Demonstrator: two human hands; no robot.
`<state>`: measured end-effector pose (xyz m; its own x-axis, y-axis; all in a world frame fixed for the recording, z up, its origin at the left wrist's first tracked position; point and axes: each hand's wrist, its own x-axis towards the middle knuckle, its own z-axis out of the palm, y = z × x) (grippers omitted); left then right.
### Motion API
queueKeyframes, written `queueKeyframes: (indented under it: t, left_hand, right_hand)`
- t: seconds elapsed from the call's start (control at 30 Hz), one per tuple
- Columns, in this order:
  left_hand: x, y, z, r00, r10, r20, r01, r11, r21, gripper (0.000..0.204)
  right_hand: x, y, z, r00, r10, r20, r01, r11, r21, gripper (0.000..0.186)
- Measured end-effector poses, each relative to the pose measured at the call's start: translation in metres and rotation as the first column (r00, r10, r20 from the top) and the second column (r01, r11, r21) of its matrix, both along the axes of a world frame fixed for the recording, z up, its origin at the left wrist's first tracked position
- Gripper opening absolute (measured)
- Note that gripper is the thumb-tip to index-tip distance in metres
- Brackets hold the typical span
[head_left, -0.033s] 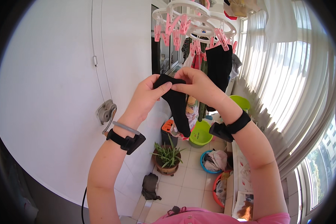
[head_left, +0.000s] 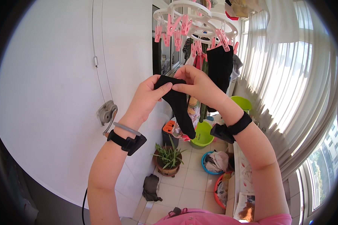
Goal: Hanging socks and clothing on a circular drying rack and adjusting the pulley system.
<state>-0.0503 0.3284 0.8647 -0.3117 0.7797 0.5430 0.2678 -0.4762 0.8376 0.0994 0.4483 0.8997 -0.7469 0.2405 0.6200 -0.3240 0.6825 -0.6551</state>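
A black sock (head_left: 178,107) hangs in front of me, its toe end dangling free below my hands. My left hand (head_left: 149,92) pinches the top edge at one side, thumb across the front. At the other side of that edge, my right hand (head_left: 195,82) holds it between thumb and fingers. Just above my hands is a white round drying rack (head_left: 189,4) with several pink clips (head_left: 186,24) dangling from it. Another black sock (head_left: 219,65) hangs from the rack, clipped, behind my right hand.
Below stand a potted plant (head_left: 168,155), a green basin (head_left: 202,137), a blue basin (head_left: 203,165) and a red basin (head_left: 216,195) with cloth in it. A crank winder (head_left: 107,111) is on the left wall; curtains (head_left: 281,67) line the right.
The dangling end of the held sock has swung slightly to the right. My right hand's fingers have shifted a little up and left.
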Motion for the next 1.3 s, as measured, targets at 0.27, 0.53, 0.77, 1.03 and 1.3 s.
queueKeyframes:
  t: [0.27,0.53,0.77,1.03,1.3]
  left_hand:
    - [-0.001,0.001,0.0,0.994,-0.028,0.105,0.021,0.997,0.068,0.023]
    - [-0.004,-0.001,-0.001,0.999,-0.026,0.034,0.023,0.997,0.071,0.023]
    - [-0.006,-0.002,-0.004,0.999,-0.043,0.024,0.044,0.999,-0.03,0.022]
    - [0.003,-0.014,0.004,0.998,-0.053,-0.016,0.052,0.998,-0.037,0.021]
    - [0.005,-0.009,0.027,0.992,0.108,0.061,-0.116,0.98,0.158,0.025]
  right_hand:
    - [0.01,-0.01,0.007,0.995,0.009,0.098,-0.019,0.994,0.104,0.02]
    - [0.01,-0.009,0.007,0.995,-0.002,0.101,-0.028,0.955,0.296,0.021]
    - [0.009,-0.003,0.004,0.999,-0.041,-0.026,0.049,0.881,0.47,0.021]
    - [0.013,0.004,0.004,0.99,-0.092,0.111,0.069,0.979,0.194,0.023]
    - [0.004,-0.041,0.055,0.962,-0.151,-0.226,0.069,0.94,-0.334,0.048]
